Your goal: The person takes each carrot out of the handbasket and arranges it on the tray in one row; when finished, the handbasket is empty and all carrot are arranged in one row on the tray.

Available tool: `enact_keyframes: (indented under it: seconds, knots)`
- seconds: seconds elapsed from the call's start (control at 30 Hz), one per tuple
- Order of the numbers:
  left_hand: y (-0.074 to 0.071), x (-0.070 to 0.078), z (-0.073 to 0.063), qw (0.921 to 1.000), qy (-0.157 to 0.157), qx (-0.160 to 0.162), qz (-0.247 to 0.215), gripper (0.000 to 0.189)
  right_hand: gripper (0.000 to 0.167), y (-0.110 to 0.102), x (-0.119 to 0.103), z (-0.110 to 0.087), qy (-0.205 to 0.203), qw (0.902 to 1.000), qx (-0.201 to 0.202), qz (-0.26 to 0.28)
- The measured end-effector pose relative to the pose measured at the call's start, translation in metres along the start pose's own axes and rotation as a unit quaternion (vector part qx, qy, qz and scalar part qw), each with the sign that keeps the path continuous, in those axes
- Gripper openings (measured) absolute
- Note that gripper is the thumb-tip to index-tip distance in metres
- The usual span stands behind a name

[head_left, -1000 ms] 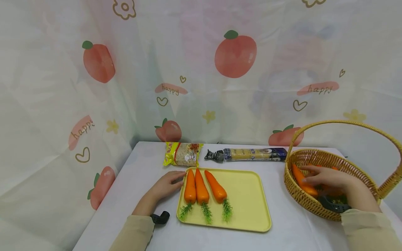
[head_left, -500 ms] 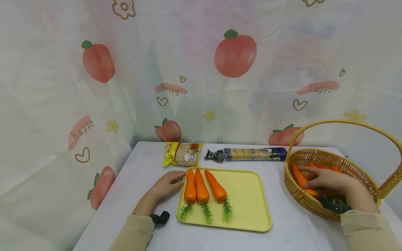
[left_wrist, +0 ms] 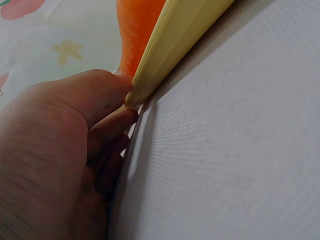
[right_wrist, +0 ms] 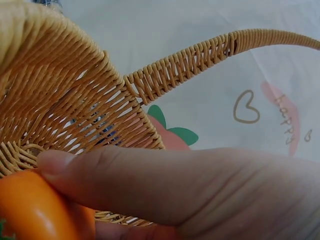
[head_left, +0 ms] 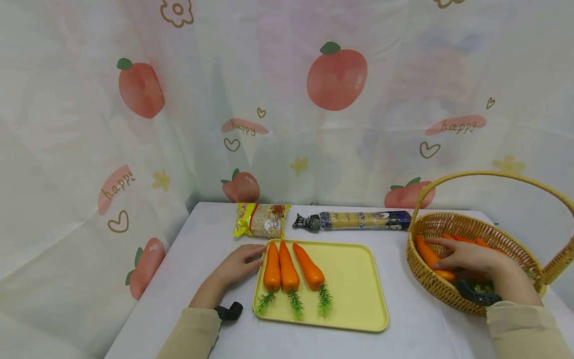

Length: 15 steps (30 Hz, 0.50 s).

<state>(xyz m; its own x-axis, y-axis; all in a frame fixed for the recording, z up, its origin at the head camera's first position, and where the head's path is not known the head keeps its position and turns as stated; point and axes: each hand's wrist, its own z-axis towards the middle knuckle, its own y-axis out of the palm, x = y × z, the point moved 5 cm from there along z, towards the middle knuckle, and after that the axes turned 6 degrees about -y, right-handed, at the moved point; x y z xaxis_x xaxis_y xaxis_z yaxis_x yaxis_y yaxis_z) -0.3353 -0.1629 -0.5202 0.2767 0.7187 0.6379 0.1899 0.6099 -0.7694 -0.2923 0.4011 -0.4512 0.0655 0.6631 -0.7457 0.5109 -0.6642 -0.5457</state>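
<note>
My left hand (head_left: pixel 239 265) is at the left edge of the yellow tray (head_left: pixel 354 284). In the left wrist view its thumb and index finger pinch the tray's rim (left_wrist: pixel 160 55). Three orange carrots (head_left: pixel 271 271) with green tops lie side by side on the tray's left half, tips pointing away. Over on the right, my right hand (head_left: pixel 471 259) reaches inside the wicker basket (head_left: pixel 426 279) and grips a carrot (head_left: pixel 428 255) by its thick end. The right wrist view has the thumb across that carrot (right_wrist: pixel 40 207); the other fingers are mostly hidden.
More carrots (head_left: pixel 462 239) lie in the basket behind my right hand, partly covered by it. The basket's tall handle (head_left: pixel 493 174) arches over it. At the back of the table are a yellow food packet (head_left: pixel 264 221) and a long blue-ended packet (head_left: pixel 365 220).
My right hand has shifted slightly in the basket and its fingers have settled round the carrot. More of the carrots behind it show. The left hand and tray have stayed put.
</note>
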Motion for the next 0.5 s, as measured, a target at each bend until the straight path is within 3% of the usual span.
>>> enact_keyframes:
  seconds: [0.2,0.4,0.5]
  knots:
    - [-0.004,0.0006,0.0036,0.9988,-0.031,-0.037,-0.012,0.046,0.088,0.0018,-0.0015,-0.0017,-0.007,1.0,0.006,0.002]
    - [-0.002,-0.001,0.0028,0.9985,-0.04,-0.031,-0.019,0.046,0.085,0.0005,-0.0037,-0.0026,-0.029,0.9995,0.002,-0.006]
    - [-0.0042,0.0012,0.001,0.9993,-0.021,-0.03,-0.012,0.046,0.081,-0.0004,-0.0053,-0.0031,-0.04,0.9991,0.002,-0.011]
